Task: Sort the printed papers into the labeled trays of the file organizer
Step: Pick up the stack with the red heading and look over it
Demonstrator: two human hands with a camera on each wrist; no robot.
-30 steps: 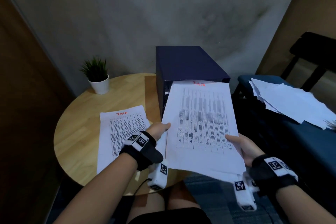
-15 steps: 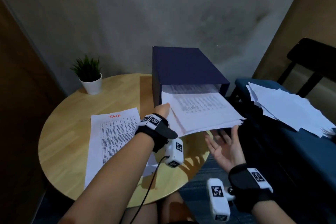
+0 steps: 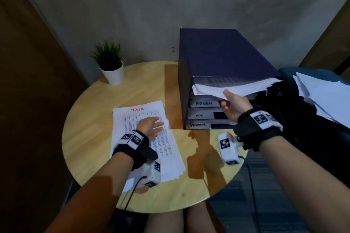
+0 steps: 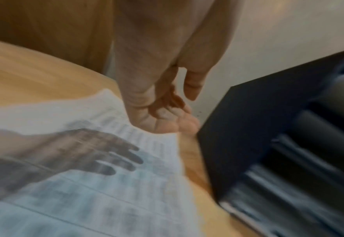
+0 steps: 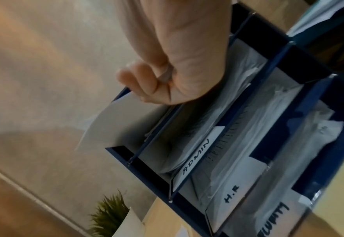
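Right hand (image 3: 234, 107) is pinching the near edge of the paper bundle (image 3: 233, 87) that's half into the top tray of the file organizer (image 3: 223, 53), long axis running straight back into the slot, so I'd guess it needs a push away from the body. Below sit trays marked ADMIN (image 3: 204, 103) and H.R (image 5: 230, 194), both holding sheets. Left hand (image 3: 150, 126) is flat, fingers relaxed, over the TASK stack (image 3: 162, 149) on the surface (image 3: 91, 119).

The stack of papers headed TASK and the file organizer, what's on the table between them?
Nothing: in the head view only a bare strip of table separates the paper stack from the file organizer.
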